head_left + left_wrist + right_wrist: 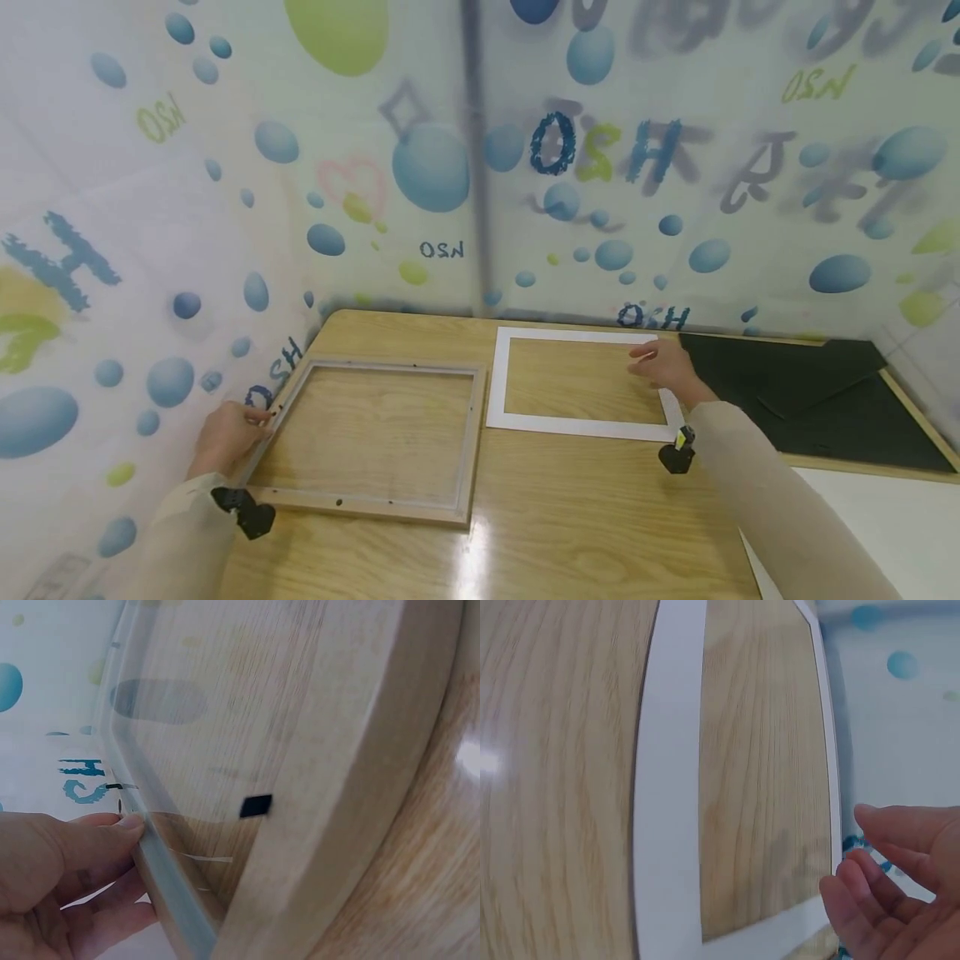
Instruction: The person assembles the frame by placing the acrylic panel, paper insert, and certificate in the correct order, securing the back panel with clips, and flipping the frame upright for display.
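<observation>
A light wooden picture frame (474, 454) lies on the left of the table, small dark tabs along its inner edge. Wall prints reflect in the clear pane (180, 697) inside it. My left hand (228, 437) pinches the frame's left rail, thumb on the upper edge and fingers lower on its outer side. To the right of the frame lies a white rectangular mat (585, 427) with a cut-out middle. Over the mat's right end hovers my right hand (663, 367), fingers loosely bent. In the right wrist view, thumb and fingertips are apart, with nothing between them.
Further right lies a black backing board (817, 400) with a flap, pale wooden edges showing around it. A white sheet (885, 533) is at the near right of the wooden table (600, 517). Patterned curtain-like walls (525, 208) rise behind and at the left.
</observation>
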`<state>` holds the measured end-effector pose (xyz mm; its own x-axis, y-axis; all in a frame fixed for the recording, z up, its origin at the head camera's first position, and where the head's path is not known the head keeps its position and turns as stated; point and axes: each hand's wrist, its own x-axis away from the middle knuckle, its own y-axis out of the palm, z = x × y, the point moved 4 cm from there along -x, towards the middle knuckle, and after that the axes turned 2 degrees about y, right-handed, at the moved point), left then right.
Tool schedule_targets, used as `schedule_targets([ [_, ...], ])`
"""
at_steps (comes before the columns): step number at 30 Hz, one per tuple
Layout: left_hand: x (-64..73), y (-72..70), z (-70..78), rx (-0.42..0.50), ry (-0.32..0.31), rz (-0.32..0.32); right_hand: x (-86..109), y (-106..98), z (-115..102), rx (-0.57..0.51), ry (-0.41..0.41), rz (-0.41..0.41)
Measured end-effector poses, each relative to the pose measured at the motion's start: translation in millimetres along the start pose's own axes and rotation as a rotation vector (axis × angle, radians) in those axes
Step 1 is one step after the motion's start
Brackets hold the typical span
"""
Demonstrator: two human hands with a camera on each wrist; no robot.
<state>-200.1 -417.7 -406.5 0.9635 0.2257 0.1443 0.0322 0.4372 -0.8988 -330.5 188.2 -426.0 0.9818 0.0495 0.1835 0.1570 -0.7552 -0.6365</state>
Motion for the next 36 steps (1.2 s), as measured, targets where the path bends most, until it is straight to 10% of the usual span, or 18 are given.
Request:
schedule_targets([
  [36, -1.4, 3.6, -5.9, 0.043, -0.004, 0.006, 2.6, -21.7, 52.7, 0.023, 0.313, 0.02],
])
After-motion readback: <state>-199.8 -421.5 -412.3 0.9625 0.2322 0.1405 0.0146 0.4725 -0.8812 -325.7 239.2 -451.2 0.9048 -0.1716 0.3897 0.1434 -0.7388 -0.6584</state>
